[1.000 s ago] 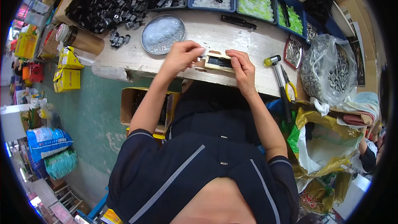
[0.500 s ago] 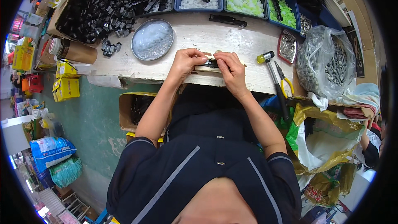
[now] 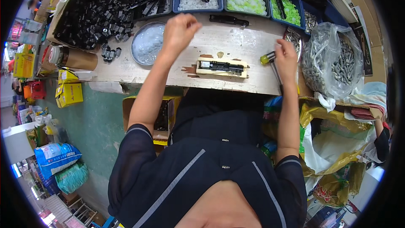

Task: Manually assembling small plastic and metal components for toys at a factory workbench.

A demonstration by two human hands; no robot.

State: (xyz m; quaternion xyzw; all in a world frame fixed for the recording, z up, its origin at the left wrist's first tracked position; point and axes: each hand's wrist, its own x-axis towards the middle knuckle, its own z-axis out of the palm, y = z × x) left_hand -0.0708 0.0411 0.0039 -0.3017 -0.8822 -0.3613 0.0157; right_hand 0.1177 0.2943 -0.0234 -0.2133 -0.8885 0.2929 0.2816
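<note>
Left hand (image 3: 179,29) curled closed, apparently empty, raised near round metal dish (image 3: 146,43) | right hand (image 3: 286,55) gripping yellow-headed mallet (image 3: 270,61) at worktop (image 3: 236,42) right edge | risk: black part on wooden jig (image 3: 222,67) is unheld, may be knocked askew.

Even, bright light falls on my bench (image 3: 236,42) from above, with no hard glare. Shadows are soft: a dark band sits under the bench's near edge where my lap goes, and my left hand (image 3: 179,29) throws only a faint shade onto the top. The metal dish (image 3: 145,44) near the far left corner gives a dull sheen, and the clear bag of screws (image 3: 333,59) at the right edge glints in small patches. My left hand is slightly smeared by motion; my right hand (image 3: 287,57) reads sharper. The fisheye bends the bench edges, squeezes everything toward the rim, and leaves black corners around the round picture.
</note>
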